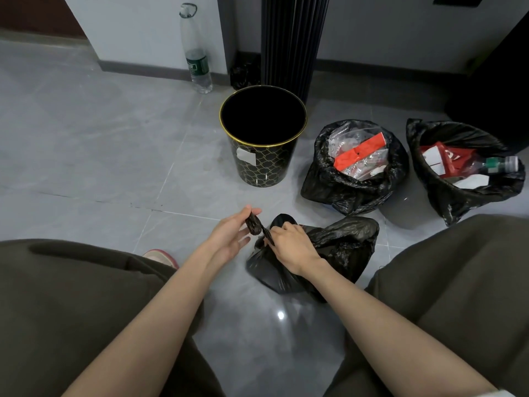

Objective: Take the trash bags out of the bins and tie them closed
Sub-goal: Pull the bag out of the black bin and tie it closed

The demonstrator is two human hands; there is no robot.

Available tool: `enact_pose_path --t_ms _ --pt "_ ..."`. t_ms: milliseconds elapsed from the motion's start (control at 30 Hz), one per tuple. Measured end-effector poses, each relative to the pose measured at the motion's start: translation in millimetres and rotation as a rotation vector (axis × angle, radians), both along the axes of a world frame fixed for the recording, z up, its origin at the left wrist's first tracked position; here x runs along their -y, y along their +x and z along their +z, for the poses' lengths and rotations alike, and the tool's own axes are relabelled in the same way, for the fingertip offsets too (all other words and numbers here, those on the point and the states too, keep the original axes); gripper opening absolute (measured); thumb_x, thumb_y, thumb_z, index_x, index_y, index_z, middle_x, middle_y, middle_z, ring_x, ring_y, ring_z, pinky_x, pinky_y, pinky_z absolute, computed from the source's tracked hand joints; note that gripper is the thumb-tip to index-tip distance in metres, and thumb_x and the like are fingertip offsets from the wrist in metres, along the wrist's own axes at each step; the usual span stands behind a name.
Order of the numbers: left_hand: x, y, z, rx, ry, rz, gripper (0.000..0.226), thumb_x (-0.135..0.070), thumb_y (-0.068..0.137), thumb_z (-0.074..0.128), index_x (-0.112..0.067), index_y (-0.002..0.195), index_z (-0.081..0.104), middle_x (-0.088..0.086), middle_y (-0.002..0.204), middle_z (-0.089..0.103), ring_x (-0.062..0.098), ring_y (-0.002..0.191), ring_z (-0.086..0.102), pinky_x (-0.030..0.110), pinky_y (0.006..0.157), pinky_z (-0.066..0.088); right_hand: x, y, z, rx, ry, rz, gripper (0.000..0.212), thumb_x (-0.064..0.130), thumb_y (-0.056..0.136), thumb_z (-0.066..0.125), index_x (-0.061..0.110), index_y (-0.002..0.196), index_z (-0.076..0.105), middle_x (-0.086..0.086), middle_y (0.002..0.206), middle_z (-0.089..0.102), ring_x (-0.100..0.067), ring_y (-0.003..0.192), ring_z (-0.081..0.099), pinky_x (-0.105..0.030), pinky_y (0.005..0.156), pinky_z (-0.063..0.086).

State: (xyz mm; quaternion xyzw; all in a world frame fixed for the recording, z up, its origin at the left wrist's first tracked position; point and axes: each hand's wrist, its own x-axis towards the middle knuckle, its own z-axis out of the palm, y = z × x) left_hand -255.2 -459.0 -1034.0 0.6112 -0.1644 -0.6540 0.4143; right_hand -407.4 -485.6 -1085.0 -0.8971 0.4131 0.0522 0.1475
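Crouching over the grey tiled floor [114,138], we have a black trash bag [346,245] lying on it just under and to the right of our hands, between our two knees in dark trousers [71,296]. Our right hand [292,247] is curled round the gathered neck of the bag, knuckles up, gripping the plastic tight. Our left hand [229,239] sits just beside it, to its left, palm turned toward the right hand. Its thumb and forefinger pinch the twisted tail [254,226] of the bag, which runs in a short taut cord from one hand to the other. Its lower fingers are loose and slightly spread. The bag's body bulges out past the right wrist and rests on the tiles.

Ahead of our hands stands a black bin [266,164] with a gold rim and a gold lattice pattern, upright, with no liner in it. Ahead and to the right of the right hand sits a second black bag [329,184], its mouth wide open and showing red-and-clear packets [359,151]. Further right is a third black bag [458,202], also open, holding red wrapping, white paper and a plastic bottle [498,164] on its side. Both bags hang over whatever holds them, so we cannot tell what the bins beneath look like.

Well beyond the left hand, a tall clear bottle [197,55] stands by the wall, near a small black bundle [243,77] and a dark ribbed column [292,38]. A pink shoe [161,257] peeks out just left of our left forearm.
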Motion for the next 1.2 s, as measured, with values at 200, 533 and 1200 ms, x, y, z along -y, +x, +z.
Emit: enact_pose_path --t_ms 200,533,1200 --pt "2 -11 -10 -0.189 -0.028 0.298 0.034 -0.032 0.101 0.034 -0.017 0.075 0.051 -0.003 0.069 0.052 0.007 0.061 0.06 0.022 0.077 0.045 0 -1 -2 -0.001 0.017 0.004 0.034 0.036 0.098 0.04 0.013 0.112 0.06 -0.001 0.115 0.06 -0.025 0.107 0.047 -0.037 0.094 0.034" --pt "7 -31 -7 0.262 -0.221 0.153 0.035 -0.032 0.099 0.042 -0.016 0.075 0.063 -0.002 0.064 0.04 0.01 0.052 0.036 0.016 0.048 0.028 16 -34 29 -0.183 0.143 -0.12 0.082 0.073 0.072 0.055 0.039 0.142 0.031 0.001 0.145 0.04 -0.027 0.136 0.027 -0.06 0.113 0.003" --pt "10 -62 -8 0.841 -0.337 -0.656 0.09 -0.064 0.06 0.074 -0.059 0.135 0.026 -0.001 0.112 0.025 0.018 0.119 0.027 0.033 0.112 0.025 37 -114 86 0.186 0.291 -0.457 0.022 0.02 0.096 0.048 0.017 0.074 0.051 -0.007 0.084 0.056 -0.027 0.083 0.056 -0.029 0.07 0.037"
